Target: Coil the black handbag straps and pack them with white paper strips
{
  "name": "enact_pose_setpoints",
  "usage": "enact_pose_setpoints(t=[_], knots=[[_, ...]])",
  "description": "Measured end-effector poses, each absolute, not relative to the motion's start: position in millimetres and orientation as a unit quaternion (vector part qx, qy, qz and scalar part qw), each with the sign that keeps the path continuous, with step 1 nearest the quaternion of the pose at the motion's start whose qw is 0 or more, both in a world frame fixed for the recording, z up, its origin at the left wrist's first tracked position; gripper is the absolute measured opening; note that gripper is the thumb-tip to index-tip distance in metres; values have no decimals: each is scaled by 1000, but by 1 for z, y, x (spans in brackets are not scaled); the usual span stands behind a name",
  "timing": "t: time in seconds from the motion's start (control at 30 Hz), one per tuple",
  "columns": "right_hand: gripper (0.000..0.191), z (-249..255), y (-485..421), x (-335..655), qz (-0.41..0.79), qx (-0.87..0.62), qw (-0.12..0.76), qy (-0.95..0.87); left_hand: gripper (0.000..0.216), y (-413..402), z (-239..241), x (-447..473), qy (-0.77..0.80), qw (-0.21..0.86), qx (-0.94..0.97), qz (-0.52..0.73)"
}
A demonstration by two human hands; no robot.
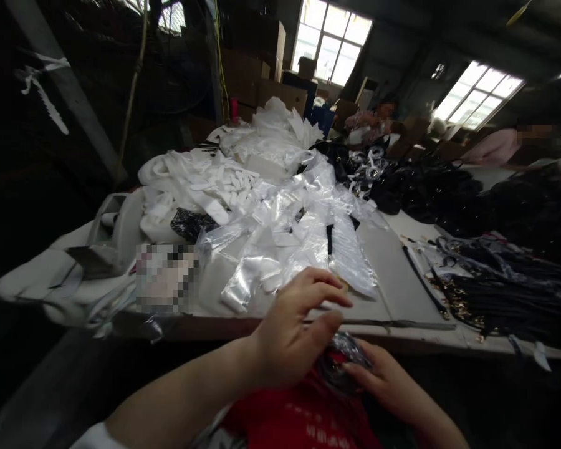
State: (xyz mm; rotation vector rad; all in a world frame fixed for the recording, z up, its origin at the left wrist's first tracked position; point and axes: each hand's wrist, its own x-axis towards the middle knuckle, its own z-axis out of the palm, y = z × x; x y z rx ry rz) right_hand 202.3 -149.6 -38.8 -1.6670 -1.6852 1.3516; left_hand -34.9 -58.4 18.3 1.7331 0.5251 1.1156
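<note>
Left hand (299, 327): fingers loosely spread and bent, just beside the shiny dark bundle (349, 348); contact I cannot tell
Right hand (378, 376): I have it gripping the bundle
Bundle: before the table's (399, 290) near edge, above red cloth (294, 415)
Table: I see clear plastic bags (308, 240) ahead, black straps (509, 299) at right

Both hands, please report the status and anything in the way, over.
Left hand open, beside shiny dark bundle; contact unclear. Right hand holding bundle. Hands partly hide it; clear plastic packaging spread on table beyond.
</note>
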Motion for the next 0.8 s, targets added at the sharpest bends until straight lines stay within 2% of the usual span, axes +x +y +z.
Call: enact_pose_setpoints(t=[0.1, 0.17, 0.27, 0.4, 0.5, 0.57, 0.63, 0.73, 0.8], knots=[[29, -38, -145, 195, 506, -580, 150, -621, 42, -61, -35, -8, 248, 506, 777, 279], [25, -46, -143, 191, 504, -575, 135, -630, 46, -69, -68, 3, 250, 527, 782, 218], [24, -59, -141, 185, 535, -555, 123, -625, 41, -82, -95, 6, 259, 569, 751, 213], [29, -70, -142, 173, 604, -528, 107, -587, 36, -95, -110, -4, 272, 625, 693, 235], [30, -74, -140, 170, 611, -519, 79, -592, 35, -104, -124, -15, 287, 642, 678, 212], [32, -75, -133, 176, 564, -531, 82, -627, 35, -110, -133, -21, 303, 656, 665, 190], [31, -76, -118, 186, 467, -573, 126, -662, 37, -114, -139, -25, 322, 668, 647, 175], [38, -83, -87, 199, 234, -667, 185, -682, 39, -115, -139, -25, 337, 674, 636, 165], [37, -90, -65, 203, 106, -704, 177, -680, 41, -114, -137, -24, 332, 678, 636, 159]])
